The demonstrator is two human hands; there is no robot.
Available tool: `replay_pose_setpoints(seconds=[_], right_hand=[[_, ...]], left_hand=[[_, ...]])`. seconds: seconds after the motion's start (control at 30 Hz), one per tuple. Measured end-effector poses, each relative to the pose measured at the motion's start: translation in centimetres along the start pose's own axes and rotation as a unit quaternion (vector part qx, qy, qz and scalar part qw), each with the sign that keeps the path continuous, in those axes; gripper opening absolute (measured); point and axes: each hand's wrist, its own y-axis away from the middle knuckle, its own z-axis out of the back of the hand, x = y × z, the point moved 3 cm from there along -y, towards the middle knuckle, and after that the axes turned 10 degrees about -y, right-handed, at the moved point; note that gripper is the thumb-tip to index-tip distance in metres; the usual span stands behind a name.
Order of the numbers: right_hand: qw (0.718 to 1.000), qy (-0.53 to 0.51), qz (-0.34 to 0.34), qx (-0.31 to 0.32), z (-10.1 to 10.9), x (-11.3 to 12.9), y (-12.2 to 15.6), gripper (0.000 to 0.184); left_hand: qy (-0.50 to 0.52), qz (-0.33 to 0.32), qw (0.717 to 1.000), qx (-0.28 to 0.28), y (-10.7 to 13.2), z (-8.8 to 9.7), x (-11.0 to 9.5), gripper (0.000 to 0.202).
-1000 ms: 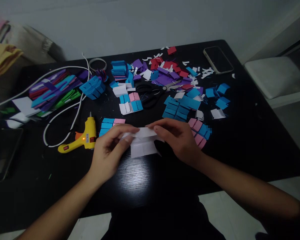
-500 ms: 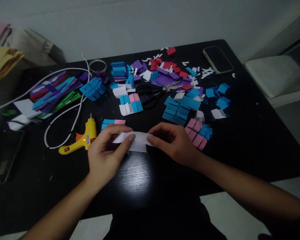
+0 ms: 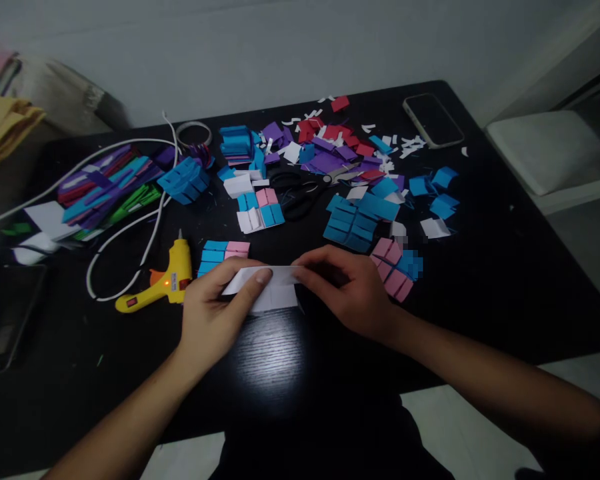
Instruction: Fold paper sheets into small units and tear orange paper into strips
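Both hands pinch a folded piece of white paper (image 3: 280, 295) just above the black table. My left hand (image 3: 220, 300) grips its left end, thumb on top. My right hand (image 3: 347, 287) holds the upper right corner between thumb and fingers. Behind my left hand lies a blue and pink folded-paper piece (image 3: 220, 257), partly covered. A yellow hot glue gun (image 3: 167, 280) with a lit orange light rests to the left. Just beyond my right hand is a pink and blue paper piece (image 3: 393, 267).
Scissors (image 3: 325, 180) lie amid purple, red and white paper scraps (image 3: 330, 153). A phone (image 3: 433, 120) sits at the far right corner. A white cable (image 3: 125, 287) loops on the left, near bundled coloured strips (image 3: 110, 187). More folded blue pieces (image 3: 353, 223) are about.
The white paper's top edge has gone from curved to straight, and more of its lower part shows. Both hands keep hold of it; my left hand has shifted slightly right.
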Motion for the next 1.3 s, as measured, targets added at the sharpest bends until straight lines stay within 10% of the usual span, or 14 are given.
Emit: replay_pose_setpoints(seconds=[0.43, 1.07, 1.3], right_hand=[[0.975, -0.149, -0.165, 0.033, 0.2, -0.6, -0.7, 0.021], [0.973, -0.161, -0.161, -0.044, 1.1, -1.4, -1.2, 0.029], [0.973, -0.165, -0.135, -0.088, 1.6, -1.3, -1.5, 0.024]], left_hand=[[0.166, 0.132, 0.977, -0.004, -0.7, 0.0, 1.4, 0.026], [0.105, 0.124, 0.986, -0.041, -1.8, 0.7, 1.5, 0.023], [0.134, 0.117, 0.984, 0.027, -1.8, 0.4, 1.2, 0.027]])
